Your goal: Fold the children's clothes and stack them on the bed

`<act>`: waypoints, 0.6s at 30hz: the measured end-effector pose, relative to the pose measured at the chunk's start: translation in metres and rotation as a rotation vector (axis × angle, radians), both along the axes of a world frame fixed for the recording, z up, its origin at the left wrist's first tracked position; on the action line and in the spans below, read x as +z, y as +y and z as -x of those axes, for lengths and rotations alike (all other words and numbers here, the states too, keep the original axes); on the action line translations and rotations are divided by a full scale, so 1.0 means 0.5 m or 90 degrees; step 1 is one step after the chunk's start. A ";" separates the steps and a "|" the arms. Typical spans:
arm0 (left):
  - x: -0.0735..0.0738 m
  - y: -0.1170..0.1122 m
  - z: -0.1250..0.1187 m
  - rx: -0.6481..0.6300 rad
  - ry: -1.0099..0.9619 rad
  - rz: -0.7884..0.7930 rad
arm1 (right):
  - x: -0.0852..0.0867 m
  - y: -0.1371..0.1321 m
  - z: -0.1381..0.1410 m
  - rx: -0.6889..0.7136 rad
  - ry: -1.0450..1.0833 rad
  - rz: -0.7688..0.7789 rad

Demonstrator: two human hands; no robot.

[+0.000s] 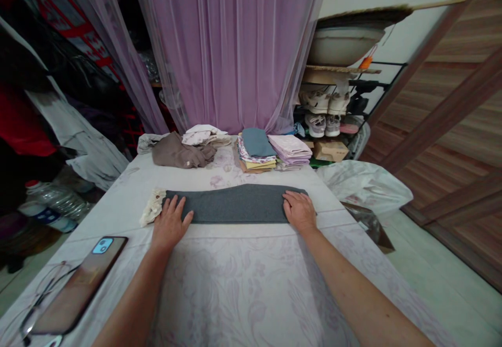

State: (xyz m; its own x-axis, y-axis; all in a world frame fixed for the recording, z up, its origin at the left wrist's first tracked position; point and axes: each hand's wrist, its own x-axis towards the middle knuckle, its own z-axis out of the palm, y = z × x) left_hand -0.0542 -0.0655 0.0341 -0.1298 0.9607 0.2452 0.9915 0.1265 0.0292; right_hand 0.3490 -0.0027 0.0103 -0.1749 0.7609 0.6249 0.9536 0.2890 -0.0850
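My left hand (pixel 170 225) lies flat on the left end of a long folded dark grey cloth (pixel 235 204), with its fingers spread. My right hand (pixel 299 212) rests the same way on the cloth's right end. A cream lace trim (pixel 152 207) sticks out past the grey fold, just beyond my left hand. The cloth lies on a pale floral bedsheet (pixel 243 284). Farther back are a taupe garment (pixel 180 152), a white cloth (pixel 204 136), and folded stacks (pixel 254 152) (pixel 285 149). A smartphone (pixel 78 284) and glasses (pixel 41 300) lie left of my left arm.
The bed's right edge drops beside a white plastic bag (pixel 364 187). A shoe rack (pixel 325 112) holding shoes and a white basin (pixel 345 46) stands behind it. A purple curtain (pixel 231 49) hangs at the back. A plastic bottle (pixel 55 200) lies low at left.
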 end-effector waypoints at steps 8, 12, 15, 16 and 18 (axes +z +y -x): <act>-0.001 0.001 0.002 -0.001 -0.017 0.001 | -0.002 0.001 -0.002 -0.003 0.005 0.010; -0.005 0.001 0.004 -0.006 -0.022 -0.017 | 0.000 0.000 -0.002 -0.003 0.001 0.017; -0.008 0.001 0.006 -0.010 -0.032 -0.025 | 0.001 0.000 -0.001 -0.004 0.001 0.016; -0.009 0.001 0.006 -0.012 -0.035 -0.029 | 0.001 0.000 -0.001 -0.004 0.002 0.014; -0.008 0.001 0.006 -0.014 -0.036 -0.034 | 0.001 0.000 -0.001 -0.003 0.005 0.013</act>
State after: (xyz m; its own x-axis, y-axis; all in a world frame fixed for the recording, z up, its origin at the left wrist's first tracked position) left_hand -0.0573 -0.0652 0.0299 -0.1239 0.9494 0.2886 0.9907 0.1016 0.0910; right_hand 0.3494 -0.0027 0.0108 -0.1673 0.7740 0.6107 0.9540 0.2834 -0.0979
